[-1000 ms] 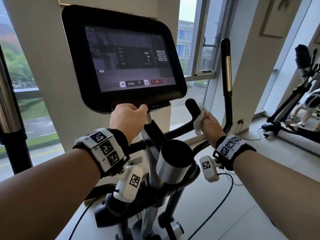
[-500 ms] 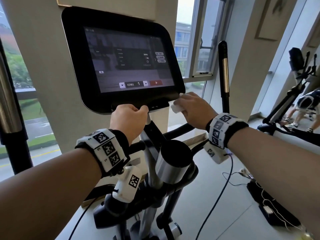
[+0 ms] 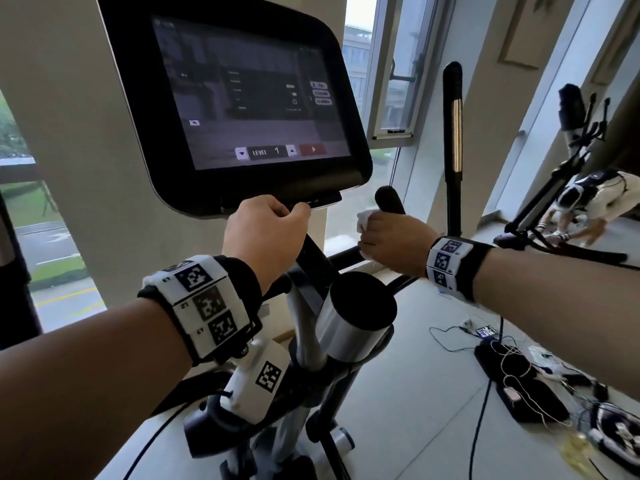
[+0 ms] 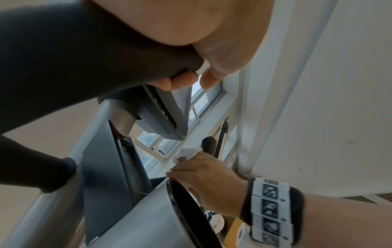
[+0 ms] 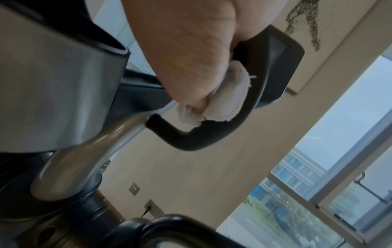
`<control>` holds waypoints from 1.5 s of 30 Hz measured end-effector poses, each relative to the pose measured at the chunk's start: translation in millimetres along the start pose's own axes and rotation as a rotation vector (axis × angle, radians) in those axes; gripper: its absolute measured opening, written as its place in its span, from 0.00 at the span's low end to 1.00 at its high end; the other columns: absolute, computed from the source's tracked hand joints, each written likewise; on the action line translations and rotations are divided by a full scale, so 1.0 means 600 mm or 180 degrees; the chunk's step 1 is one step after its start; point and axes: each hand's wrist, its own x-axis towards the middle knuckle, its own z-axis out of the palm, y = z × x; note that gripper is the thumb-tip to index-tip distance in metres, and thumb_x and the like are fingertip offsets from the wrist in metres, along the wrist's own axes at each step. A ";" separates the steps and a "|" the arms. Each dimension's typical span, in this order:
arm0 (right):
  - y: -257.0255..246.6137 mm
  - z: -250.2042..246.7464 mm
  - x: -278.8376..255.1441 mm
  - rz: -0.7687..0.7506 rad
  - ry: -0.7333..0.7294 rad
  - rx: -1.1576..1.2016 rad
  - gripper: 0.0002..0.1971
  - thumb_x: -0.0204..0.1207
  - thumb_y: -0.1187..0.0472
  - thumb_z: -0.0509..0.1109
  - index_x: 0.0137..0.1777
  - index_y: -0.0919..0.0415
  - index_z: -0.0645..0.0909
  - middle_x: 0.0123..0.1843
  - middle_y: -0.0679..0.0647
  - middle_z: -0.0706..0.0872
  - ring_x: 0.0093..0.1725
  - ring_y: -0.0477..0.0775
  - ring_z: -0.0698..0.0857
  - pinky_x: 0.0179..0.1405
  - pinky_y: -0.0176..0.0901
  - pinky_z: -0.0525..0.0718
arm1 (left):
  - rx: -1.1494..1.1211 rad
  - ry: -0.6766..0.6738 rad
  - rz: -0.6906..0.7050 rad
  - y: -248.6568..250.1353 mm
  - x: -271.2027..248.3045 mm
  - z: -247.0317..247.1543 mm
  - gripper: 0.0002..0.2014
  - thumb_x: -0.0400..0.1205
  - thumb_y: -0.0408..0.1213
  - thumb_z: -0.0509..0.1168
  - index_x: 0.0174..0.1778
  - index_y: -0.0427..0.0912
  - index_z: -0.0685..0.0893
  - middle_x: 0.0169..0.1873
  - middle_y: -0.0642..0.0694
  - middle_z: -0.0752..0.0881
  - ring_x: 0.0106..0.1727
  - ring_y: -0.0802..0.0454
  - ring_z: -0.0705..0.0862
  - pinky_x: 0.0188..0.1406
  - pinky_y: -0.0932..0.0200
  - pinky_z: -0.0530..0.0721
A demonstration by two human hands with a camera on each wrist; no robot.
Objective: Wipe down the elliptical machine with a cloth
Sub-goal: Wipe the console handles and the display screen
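1. Two hands work at the elliptical machine [image 3: 356, 317]; furthest left, a window [image 3: 20, 202] shows road and greenery outside.
2. Left hand [image 3: 263, 237] curls its fingers round the black left handlebar [image 4: 63, 55] just below the console [image 3: 242, 98], gripping it firmly.
3. At centre, the console's screen reads "LEVEL 1", and a silver cup holder [image 3: 356, 327] sits below the hands.
4. Right hand [image 3: 394, 244] is closed round the white cloth [image 5: 220, 100], pressing it against the black curved right handlebar [image 5: 244, 107].
5. Beyond it an upright moving handle [image 3: 453, 133] rises.
6. Far right, cables and devices [image 3: 512, 382] lie on the floor beside another exercise machine [image 3: 568, 161].
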 end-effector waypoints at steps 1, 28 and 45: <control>-0.007 0.005 0.002 0.0040 -0.0084 0.0115 0.16 0.88 0.65 0.54 0.64 0.58 0.84 0.63 0.53 0.88 0.70 0.62 0.80 0.84 0.56 0.65 | 0.0001 -0.0012 0.0024 -0.001 0.001 0.000 0.16 0.79 0.54 0.70 0.33 0.45 0.85 0.17 0.58 0.78 0.21 0.59 0.77 0.27 0.61 0.76; 0.108 -0.079 -0.160 0.2013 0.1676 0.2760 0.21 0.78 0.76 0.65 0.69 0.64 0.86 0.69 0.59 0.86 0.67 0.63 0.83 0.68 0.56 0.81 | -0.1012 -0.0598 -0.0211 0.221 -0.012 0.098 0.16 0.81 0.54 0.72 0.41 0.45 0.81 0.34 0.50 0.83 0.35 0.52 0.81 0.35 0.54 0.78; 0.273 0.047 -0.137 0.3721 0.1722 0.3172 0.14 0.83 0.61 0.70 0.66 0.62 0.84 0.65 0.56 0.82 0.60 0.54 0.82 0.60 0.37 0.74 | -0.2293 -0.0601 -0.1568 0.124 0.109 0.340 0.07 0.82 0.42 0.70 0.48 0.41 0.87 0.34 0.48 0.89 0.29 0.52 0.90 0.41 0.52 0.84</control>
